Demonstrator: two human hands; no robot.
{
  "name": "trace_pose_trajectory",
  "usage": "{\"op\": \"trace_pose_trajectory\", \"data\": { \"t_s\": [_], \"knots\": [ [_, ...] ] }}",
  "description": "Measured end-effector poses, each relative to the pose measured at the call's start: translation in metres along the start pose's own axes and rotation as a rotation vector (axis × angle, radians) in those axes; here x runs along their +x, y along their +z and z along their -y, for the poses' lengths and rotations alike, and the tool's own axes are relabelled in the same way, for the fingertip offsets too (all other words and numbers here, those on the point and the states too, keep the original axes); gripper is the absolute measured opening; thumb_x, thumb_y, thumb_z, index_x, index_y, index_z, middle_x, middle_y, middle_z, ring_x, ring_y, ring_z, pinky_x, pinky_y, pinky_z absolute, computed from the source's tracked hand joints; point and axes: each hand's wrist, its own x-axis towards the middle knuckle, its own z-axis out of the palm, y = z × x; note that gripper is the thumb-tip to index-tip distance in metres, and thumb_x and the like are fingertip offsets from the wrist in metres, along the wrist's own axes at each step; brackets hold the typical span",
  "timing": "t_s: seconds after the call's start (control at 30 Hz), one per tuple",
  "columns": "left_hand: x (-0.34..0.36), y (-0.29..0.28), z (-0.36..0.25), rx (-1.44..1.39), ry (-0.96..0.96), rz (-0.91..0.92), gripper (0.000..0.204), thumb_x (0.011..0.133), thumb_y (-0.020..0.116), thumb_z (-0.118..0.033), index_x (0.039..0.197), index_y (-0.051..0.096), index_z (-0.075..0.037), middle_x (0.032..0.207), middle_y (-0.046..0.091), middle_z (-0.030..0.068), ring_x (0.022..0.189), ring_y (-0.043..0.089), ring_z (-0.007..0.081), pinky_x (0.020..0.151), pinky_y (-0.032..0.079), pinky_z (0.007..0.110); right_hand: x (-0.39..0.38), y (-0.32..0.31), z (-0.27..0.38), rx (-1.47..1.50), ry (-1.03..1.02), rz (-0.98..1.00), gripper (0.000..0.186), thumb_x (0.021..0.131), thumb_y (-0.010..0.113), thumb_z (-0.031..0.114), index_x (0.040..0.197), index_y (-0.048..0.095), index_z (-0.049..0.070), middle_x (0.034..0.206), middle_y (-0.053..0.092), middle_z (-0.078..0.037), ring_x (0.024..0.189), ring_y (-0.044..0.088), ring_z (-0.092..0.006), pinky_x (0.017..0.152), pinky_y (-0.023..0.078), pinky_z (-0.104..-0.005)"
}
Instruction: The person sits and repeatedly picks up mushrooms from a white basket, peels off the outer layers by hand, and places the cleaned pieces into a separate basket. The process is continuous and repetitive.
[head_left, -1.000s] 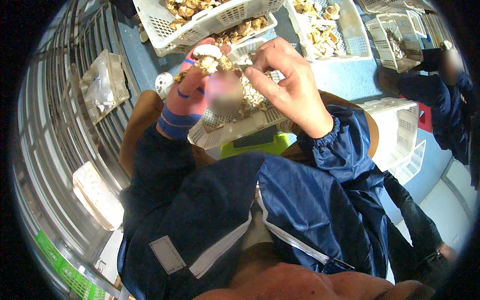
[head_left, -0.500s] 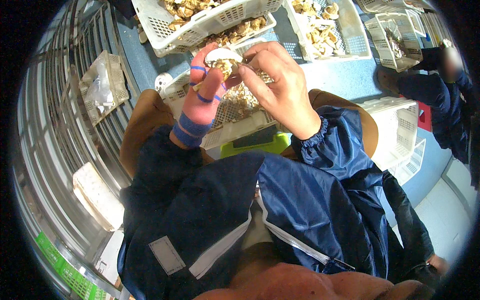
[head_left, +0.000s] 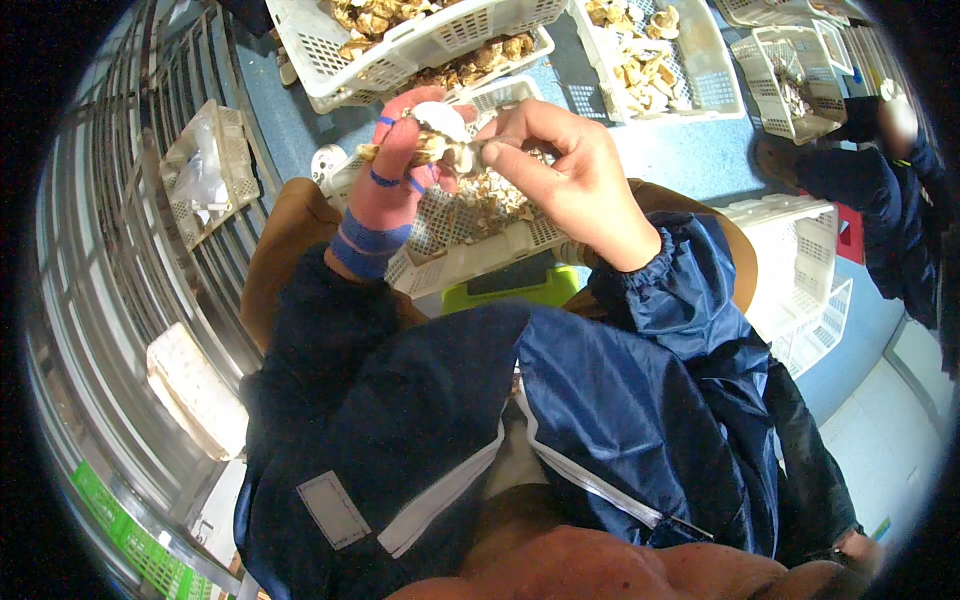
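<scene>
My left hand, in a pink glove with blue bands, curls around a mushroom. Its white, rounded side faces up, with yellow-brown parts below between the glove's fingers. Bare, my right hand meets it from the right, thumb and index finger pinched together at the mushroom's edge. Whatever lies between those fingertips is too small and blurred to name. Beneath both hands stands a white perforated crate, with pale trimmings scattered over its bottom.
Ahead, stacked white crates hold brown mushrooms. Another crate to their right contains pale ones. A metal rack runs along my left side. A lime-green stool is under me. At the right, a person sits near more crates.
The mushroom has turned in my left hand, so its brown part now sticks out leftward. My right hand has moved slightly right and down, its fingers more tightly pinched.
</scene>
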Motion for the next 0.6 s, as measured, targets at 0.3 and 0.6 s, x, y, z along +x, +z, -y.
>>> {"op": "trace_pose_trajectory", "data": {
  "t_s": [0.3,0.6],
  "knots": [
    [0.014,-0.003,-0.005,-0.495,-0.180,0.248,0.061,0.094,0.055,-0.054,0.135,0.055,-0.008,0.138,0.058,0.0205,0.092,0.066,0.0290,0.060,0.051,0.036,0.005,-0.011,-0.007,0.303,0.280,-0.032,0.016,0.090,0.074,0.013,0.080,0.064,0.005,0.074,0.062,0.003,0.071,0.053,-0.0060,0.065,0.043,-0.0247],
    [0.006,0.006,-0.006,-0.391,-0.156,-0.048,0.056,0.099,0.051,-0.052,0.134,0.057,-0.009,0.136,0.061,0.0173,0.098,0.067,0.0263,0.064,0.053,0.037,0.004,-0.008,0.018,-0.181,-0.236,0.124,0.013,0.086,0.074,0.009,0.081,0.064,0.003,0.108,0.066,-0.011,0.112,0.064,-0.0284,0.097,0.048,-0.0371]
  ]
}}
